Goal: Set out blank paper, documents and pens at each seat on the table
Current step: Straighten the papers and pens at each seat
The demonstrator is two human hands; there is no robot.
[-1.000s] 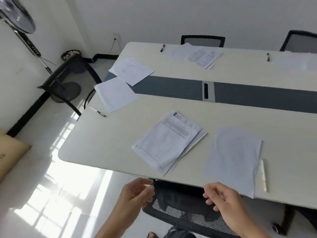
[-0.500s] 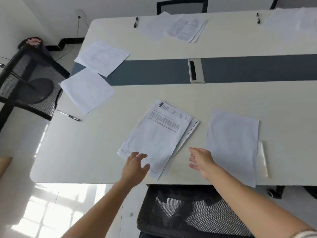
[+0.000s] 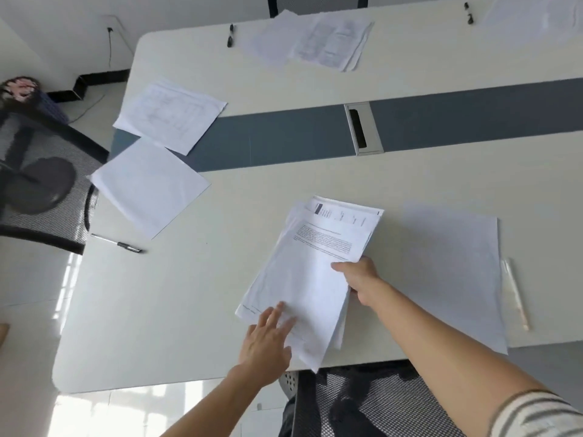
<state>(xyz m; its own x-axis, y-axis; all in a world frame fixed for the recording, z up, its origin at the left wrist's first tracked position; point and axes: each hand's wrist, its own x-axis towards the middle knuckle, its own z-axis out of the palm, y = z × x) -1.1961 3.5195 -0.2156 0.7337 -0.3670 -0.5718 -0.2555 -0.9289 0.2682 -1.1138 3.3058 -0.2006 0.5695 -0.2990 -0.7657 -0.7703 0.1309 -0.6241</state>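
Note:
A stack of printed documents [image 3: 310, 269] lies at an angle near the table's front edge. My right hand [image 3: 359, 279] grips its right edge, thumb on top. My left hand [image 3: 266, 340] presses flat on its lower left corner with straight fingers. To the right lies a blank sheet [image 3: 454, 269] with a clear pen [image 3: 515, 294] beside it. At the left end lie a blank sheet [image 3: 148, 184], a printed document [image 3: 170, 115] and a black pen [image 3: 116, 243]. On the far side are more papers [image 3: 315, 42] and two pens [image 3: 231, 34] [image 3: 469, 14].
The pale table [image 3: 189, 310] has a dark centre strip with a cable port [image 3: 362, 127]. Mesh chairs stand below me [image 3: 362, 402], at the left end [image 3: 38, 171] and behind the far edge [image 3: 315, 3]. A cord runs along the floor by the wall.
Both hands rose from below the table edge and reached onto the document stack. The right hand took hold of its edge, and the left landed flat on its corner.

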